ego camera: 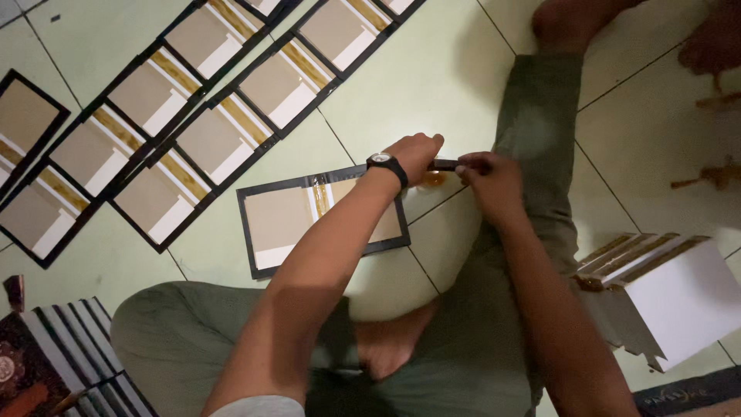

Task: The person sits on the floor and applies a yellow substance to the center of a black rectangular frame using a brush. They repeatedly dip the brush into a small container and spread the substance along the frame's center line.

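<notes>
The pale tiled floor (432, 85) carries rows of dark-framed panels (193, 123) laid flat side by side, apparently kept apart. One more framed panel (289, 220) lies before the seated person's crossed legs, within reach. Just beyond its corner, the left hand (415, 154) and right hand (490, 181) meet, fingers closed on a small dark strip (444, 164) stretched between them, above an amber blob.

The person wears loose olive-green trousers (193, 340) and a pale grey short sleeve (258, 407) beside them on the left arm. Above the trousers, a black wristwatch (387, 164) with a round light dial circles the left wrist. Both feet are bare.
</notes>
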